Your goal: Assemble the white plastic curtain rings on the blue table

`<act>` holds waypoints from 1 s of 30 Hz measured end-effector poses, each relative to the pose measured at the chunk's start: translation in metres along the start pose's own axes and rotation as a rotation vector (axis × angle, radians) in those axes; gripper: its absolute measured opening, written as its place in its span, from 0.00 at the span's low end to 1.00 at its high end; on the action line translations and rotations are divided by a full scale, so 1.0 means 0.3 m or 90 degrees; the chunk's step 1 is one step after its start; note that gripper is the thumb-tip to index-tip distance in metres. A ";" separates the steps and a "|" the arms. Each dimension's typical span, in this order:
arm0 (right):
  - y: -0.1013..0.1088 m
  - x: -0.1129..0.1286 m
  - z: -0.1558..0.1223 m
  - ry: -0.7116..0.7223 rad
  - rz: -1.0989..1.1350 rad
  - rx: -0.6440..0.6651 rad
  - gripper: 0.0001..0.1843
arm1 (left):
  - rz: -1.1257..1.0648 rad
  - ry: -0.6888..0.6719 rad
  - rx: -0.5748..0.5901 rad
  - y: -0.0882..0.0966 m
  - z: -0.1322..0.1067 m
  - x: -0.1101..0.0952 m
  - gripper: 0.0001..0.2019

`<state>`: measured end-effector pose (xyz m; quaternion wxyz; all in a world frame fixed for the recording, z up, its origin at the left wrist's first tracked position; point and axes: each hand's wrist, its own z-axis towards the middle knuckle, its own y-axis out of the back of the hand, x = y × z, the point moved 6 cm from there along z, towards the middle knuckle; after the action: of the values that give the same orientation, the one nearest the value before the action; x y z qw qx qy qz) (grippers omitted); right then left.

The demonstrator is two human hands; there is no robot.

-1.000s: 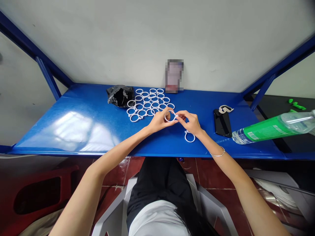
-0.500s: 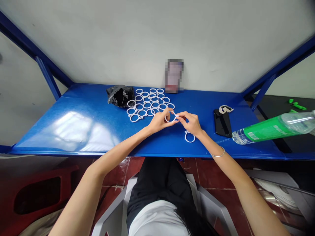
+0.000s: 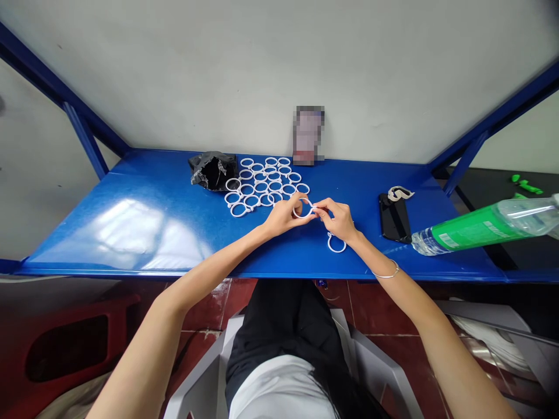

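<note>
My left hand (image 3: 283, 216) is closed on a white plastic ring (image 3: 296, 215), which looks like a curtain ring, held up over the table. At the ring's right side, where its small clasp sits, the fingertips of my right hand (image 3: 337, 217) pinch it. What exactly lies between those fingertips is too small to tell. Below my right hand another white ring (image 3: 336, 251) rests on the blue table, partly covered by that hand. Several similar white rings (image 3: 247, 190) lie in a loose cluster beyond my left hand.
A black plastic bag (image 3: 201, 174) with its mouth open stands left of the rings. A pixelated upright object (image 3: 308, 137) leans on the wall. To the right are a black phone (image 3: 394, 221), a white strap-like item (image 3: 399, 194) and a tilted bottle (image 3: 484, 227) on the blue table (image 3: 109, 233).
Almost nothing differs. Both hands stay at the same ring, with only a tiny shift of the right fingers and of the camera.
</note>
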<state>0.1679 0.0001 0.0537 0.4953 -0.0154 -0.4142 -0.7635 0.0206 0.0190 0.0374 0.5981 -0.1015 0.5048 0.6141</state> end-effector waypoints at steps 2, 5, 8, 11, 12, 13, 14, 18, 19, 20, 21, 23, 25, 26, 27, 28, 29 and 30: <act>-0.002 -0.002 -0.001 -0.011 -0.002 0.007 0.11 | 0.004 -0.002 -0.001 0.000 0.000 -0.001 0.22; -0.003 -0.002 -0.002 -0.014 -0.006 0.011 0.12 | 0.014 0.002 -0.001 -0.001 -0.001 0.001 0.22; -0.004 -0.002 -0.003 -0.012 -0.007 0.009 0.12 | 0.016 -0.005 -0.004 0.000 -0.002 0.000 0.21; -0.004 -0.001 -0.004 -0.006 0.009 0.007 0.11 | 0.019 -0.009 -0.006 0.000 -0.003 0.001 0.21; -0.005 0.000 -0.004 -0.004 0.015 0.006 0.11 | 0.022 -0.007 -0.006 -0.001 -0.003 0.002 0.21; -0.005 0.000 -0.004 -0.003 0.019 0.007 0.10 | 0.025 -0.006 -0.005 -0.001 -0.003 0.003 0.21; -0.006 0.000 -0.004 -0.004 0.021 0.009 0.10 | 0.027 -0.007 -0.005 -0.001 -0.003 0.003 0.21; -0.009 -0.004 -0.002 -0.016 0.024 0.021 0.11 | 0.029 -0.019 -0.007 0.001 -0.001 -0.002 0.21; -0.010 -0.004 -0.002 -0.017 0.025 0.021 0.11 | 0.032 -0.020 -0.007 0.001 -0.001 -0.004 0.21; -0.010 -0.004 -0.002 -0.016 0.026 0.021 0.11 | 0.034 -0.021 -0.008 0.002 -0.001 -0.005 0.21; -0.009 -0.003 -0.002 -0.013 0.026 0.019 0.11 | 0.037 -0.022 -0.008 0.002 -0.001 -0.005 0.21; -0.009 -0.001 -0.002 -0.008 0.025 0.017 0.11 | 0.041 -0.025 -0.009 0.003 -0.001 -0.006 0.21; -0.010 -0.002 -0.002 -0.010 0.025 0.020 0.11 | 0.045 -0.024 -0.007 0.003 -0.001 -0.005 0.20; -0.012 -0.003 -0.002 -0.014 0.025 0.024 0.11 | 0.047 -0.023 -0.005 0.003 -0.002 -0.004 0.20; -0.013 -0.004 -0.002 -0.018 0.025 0.028 0.11 | 0.048 -0.021 -0.004 0.003 -0.002 -0.002 0.20; -0.013 -0.005 -0.002 -0.020 0.024 0.031 0.11 | 0.050 -0.020 -0.004 0.002 -0.002 -0.002 0.20; -0.014 -0.005 -0.002 -0.021 0.024 0.033 0.11 | 0.051 -0.021 -0.005 0.002 -0.002 -0.002 0.20; -0.014 -0.005 -0.002 -0.021 0.024 0.034 0.11 | 0.052 -0.022 -0.006 0.003 -0.003 -0.002 0.20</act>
<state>0.1657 0.0015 0.0500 0.5025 -0.0224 -0.4426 -0.7424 0.0197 0.0183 0.0378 0.5806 -0.0728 0.4951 0.6422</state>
